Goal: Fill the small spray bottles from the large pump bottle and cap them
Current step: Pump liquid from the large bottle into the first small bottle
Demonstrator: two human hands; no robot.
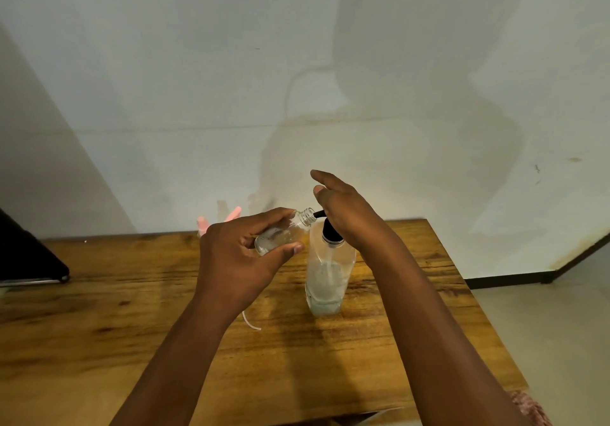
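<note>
Wooden table (99, 326), pale wall (165, 78) behind, left hand (231, 260) gripping small bottle (284, 232)

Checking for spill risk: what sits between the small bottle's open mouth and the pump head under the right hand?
Only the pump's black spout, bridging small bottle and pump head in the head view.

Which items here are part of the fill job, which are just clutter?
In use:
- small spray bottle, uncapped, held tilted in left hand
- large pump bottle
- right hand on its black pump head

Lying about:
- pink items behind left hand
- thin white tube on table
- dark object at left edge
</note>
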